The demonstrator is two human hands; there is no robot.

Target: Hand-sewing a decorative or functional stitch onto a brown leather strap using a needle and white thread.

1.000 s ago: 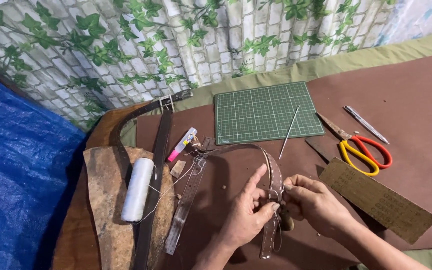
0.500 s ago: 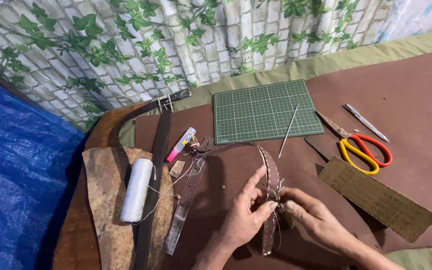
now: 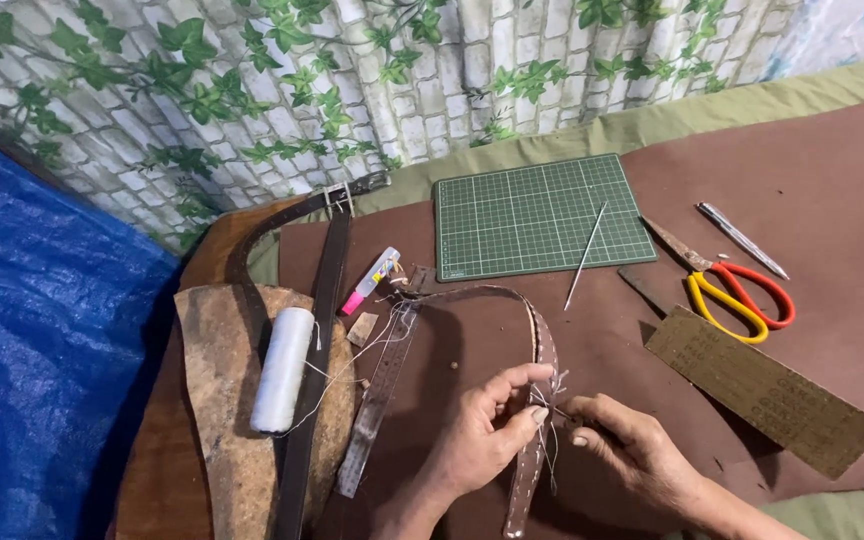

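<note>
Nearest the camera, the left hand (image 3: 482,440) pinches the narrow brown leather strap (image 3: 542,370), fingers closed on its stitched edge. The right hand (image 3: 632,450), just right of the strap, is closed on pale thread (image 3: 550,410); any needle is too small to tell. This looks like hand-stitching; drawing the thread snug seems next. Left of the strap lies a white thread spool (image 3: 282,368); beyond it, a gridded green cutting mat (image 3: 537,215).

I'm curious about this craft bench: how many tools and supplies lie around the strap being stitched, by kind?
Scissors: 1
Cutting mat: 1
Thread spool: 1
Long needle or awl: 1
Metal pen-like tool: 1
Metal ruler: 1
Total: 6
</note>
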